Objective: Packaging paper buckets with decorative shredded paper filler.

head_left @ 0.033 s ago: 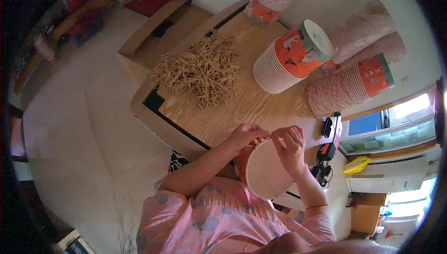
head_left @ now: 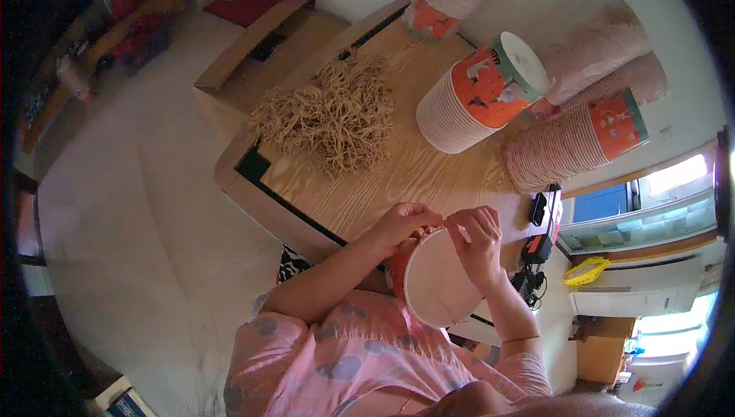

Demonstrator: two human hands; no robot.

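Against my lap leans a paper bucket (head_left: pixel 440 283), its wide white mouth facing up and its outside orange-red. A thin line crosses its inside near the lower rim. My left hand (head_left: pixel 409 226) is closed at the bucket's upper left rim, fingers bent against the edge. Just right of it, my right hand (head_left: pixel 476 237) pinches at the same rim, its fingertips almost meeting those of the left. Whatever small thing lies between the right fingertips is too small to make out. Beyond my hands a tangled heap of brown twine loops (head_left: pixel 329 115) lies on the wooden table (head_left: pixel 367 199).
A stack of orange and green paper buckets (head_left: pixel 486 96) stands at the table's far right. Further plastic-wrapped stacks (head_left: pixel 578 141) line the wall. An opened cardboard box (head_left: pixel 230 84) sits beyond the table's left. Black devices and cables (head_left: pixel 536 256) lie along the right edge.
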